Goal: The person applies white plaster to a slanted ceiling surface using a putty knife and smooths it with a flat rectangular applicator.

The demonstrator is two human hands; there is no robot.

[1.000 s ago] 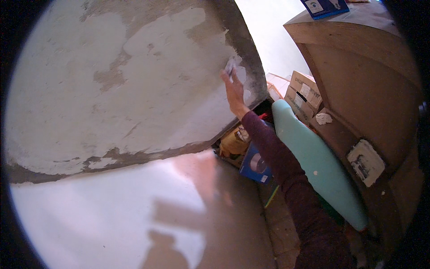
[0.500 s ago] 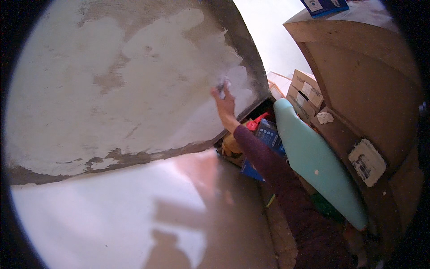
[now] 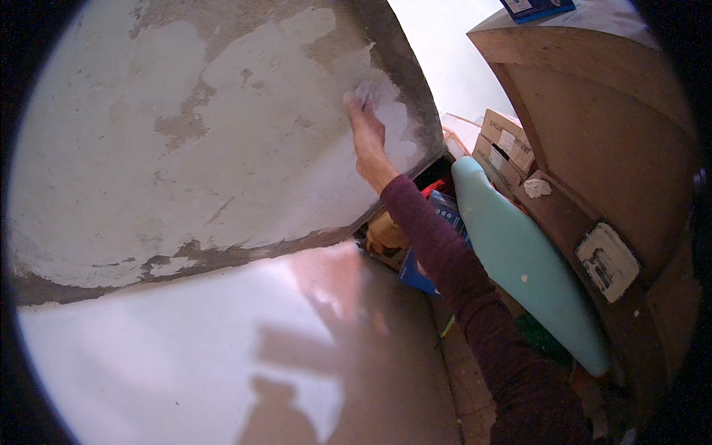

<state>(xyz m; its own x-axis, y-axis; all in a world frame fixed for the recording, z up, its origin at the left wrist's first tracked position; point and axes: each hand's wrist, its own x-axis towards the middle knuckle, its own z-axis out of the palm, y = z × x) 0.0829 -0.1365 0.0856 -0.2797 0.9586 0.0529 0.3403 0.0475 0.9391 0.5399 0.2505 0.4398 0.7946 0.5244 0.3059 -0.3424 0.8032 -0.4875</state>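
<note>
My right hand (image 3: 366, 133) reaches up from the lower right in a dark maroon sleeve and presses against a patchy plastered wall (image 3: 252, 148). Its fingers are closed together around a small pale, greyish piece at the fingertips, mostly hidden and too blurred to name. Fresh-looking white patches of filler (image 3: 391, 122) lie right around the fingers, near the wall's dark grey right edge. Elsewhere the wall carries a whitish coat with bare grey-brown areas. My left hand is out of view.
On the right, a long mint-green padded board (image 3: 519, 267) leans beside a brown wooden cabinet (image 3: 608, 111). A putty-smeared white tray or lid (image 3: 608, 262) and a crumpled white lump (image 3: 537, 188) rest on its ledge. Cardboard boxes (image 3: 504, 152) stand behind. Below, shadows fall on a smooth pale surface (image 3: 185, 348).
My right hand has slid up along the wall and slightly left, with the pale piece still at its fingertips. The surrounding things stay where they were.
</note>
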